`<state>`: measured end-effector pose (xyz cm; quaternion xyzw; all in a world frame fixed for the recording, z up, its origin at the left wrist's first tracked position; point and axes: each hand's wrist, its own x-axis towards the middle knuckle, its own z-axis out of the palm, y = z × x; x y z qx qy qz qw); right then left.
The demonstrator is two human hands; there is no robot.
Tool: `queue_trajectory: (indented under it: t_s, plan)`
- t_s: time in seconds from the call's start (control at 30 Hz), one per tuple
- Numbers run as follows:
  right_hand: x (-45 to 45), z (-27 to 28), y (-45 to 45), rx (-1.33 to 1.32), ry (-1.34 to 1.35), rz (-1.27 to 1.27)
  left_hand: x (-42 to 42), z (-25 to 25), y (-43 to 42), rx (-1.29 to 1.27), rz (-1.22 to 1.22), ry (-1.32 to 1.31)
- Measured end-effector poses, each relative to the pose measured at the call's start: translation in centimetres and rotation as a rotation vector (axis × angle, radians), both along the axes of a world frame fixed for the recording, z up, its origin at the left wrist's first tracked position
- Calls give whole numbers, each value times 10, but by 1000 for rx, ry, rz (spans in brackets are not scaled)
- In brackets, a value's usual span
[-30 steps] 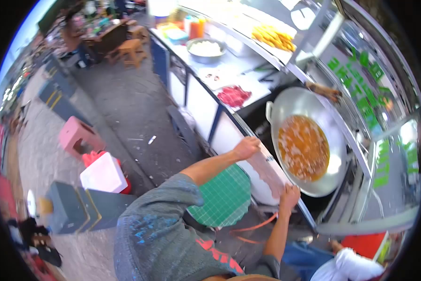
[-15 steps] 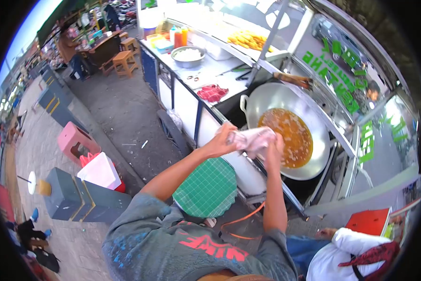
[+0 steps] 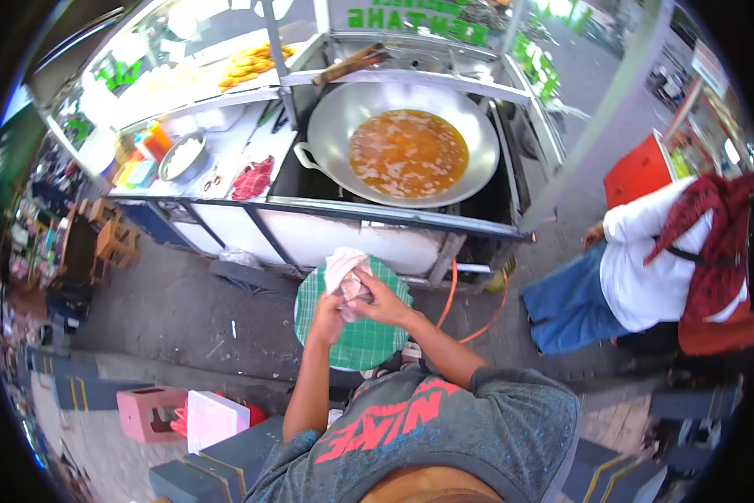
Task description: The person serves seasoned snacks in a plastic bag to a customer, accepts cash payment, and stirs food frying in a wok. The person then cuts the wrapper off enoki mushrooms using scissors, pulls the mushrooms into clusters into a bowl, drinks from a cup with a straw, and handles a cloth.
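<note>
Both of my hands are together over a round stool with a green checked cover [image 3: 310, 314]. A crumpled pale cloth [image 3: 343, 267] is bunched between them. My left hand [image 3: 328, 318] grips its lower side, while my right hand [image 3: 378, 300] presses on it from the right with fingers closed. Beyond the hands, on the cart, a large metal wok [image 3: 477, 142] holds bubbling orange-brown oil [image 3: 408, 153]. A red checked cloth [image 3: 253, 178] lies on the counter left of the wok.
A metal bowl [image 3: 183, 159], sauce bottles [image 3: 154, 141] and fried food [image 3: 255, 65] are on the cart at left. Another person in a white top [image 3: 645, 277] is at right. An orange hose [image 3: 452, 293] hangs below the cart. A pink stool [image 3: 146, 413] stands lower left.
The view has turned toward the cart's front. My hands have moved from the cart's edge to over the green stool, and the cloth, stretched out at first, is now bunched up.
</note>
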<state>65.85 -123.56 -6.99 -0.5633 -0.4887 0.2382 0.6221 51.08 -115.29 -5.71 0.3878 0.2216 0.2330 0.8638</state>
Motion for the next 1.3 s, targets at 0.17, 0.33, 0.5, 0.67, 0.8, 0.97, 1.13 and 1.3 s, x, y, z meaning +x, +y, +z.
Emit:
queue_trajectory:
  t_s: [0.17,0.33,0.5,0.67,0.8,0.97,1.13,1.3]
  plan:
    - [12,-16,-9,-62,569,-58,-20,15,-14,240,0,192]
    - [-20,-1,-21,-342,155,83,0,-43,-26,-337,112,-80]
    - [-41,49,-50,-488,-636,-83,13,-63,-7,-373,138,-74]
    - [-15,31,-38,-175,-565,110,15,-39,-14,-533,-119,-298]
    - [58,18,-28,-266,-158,37,38,-23,-27,-449,-289,-188]
    - [271,13,17,-183,22,-188,9,-55,-1,-122,-451,1]
    - [482,-15,90,-263,-672,-576,-64,-117,-9,-250,-133,558]
    - [611,-52,171,-402,-916,-581,-148,-176,-61,-308,-133,1084]
